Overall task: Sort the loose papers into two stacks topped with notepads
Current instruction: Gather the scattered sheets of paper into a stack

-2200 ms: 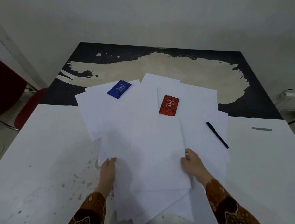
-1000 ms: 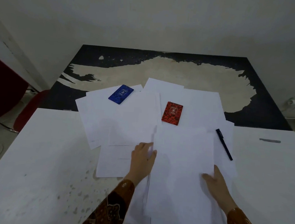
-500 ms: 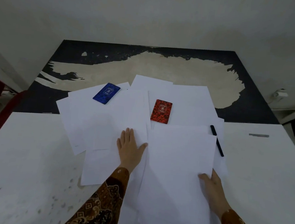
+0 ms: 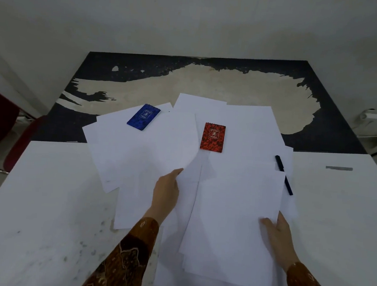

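Loose white paper sheets (image 4: 150,153) lie fanned across the middle of the white table (image 4: 43,199), overlapping, nowhere near two stacks yet. Left hand (image 4: 166,192) pinches the near corner of one sheet, which curls up off the pile. Right hand (image 4: 277,231) lies flat, fingers straight, pressing on the squarer bundle of sheets (image 4: 233,225) at the near right. This looks like the gathering step, early on. The blue spiral notepad (image 4: 143,116) and red spiral notepad (image 4: 212,137) sit on the far sheets, well apart; both need lifting off before those papers can be pulled. A black pen (image 4: 283,174) lies half tucked under the bundle's right edge.
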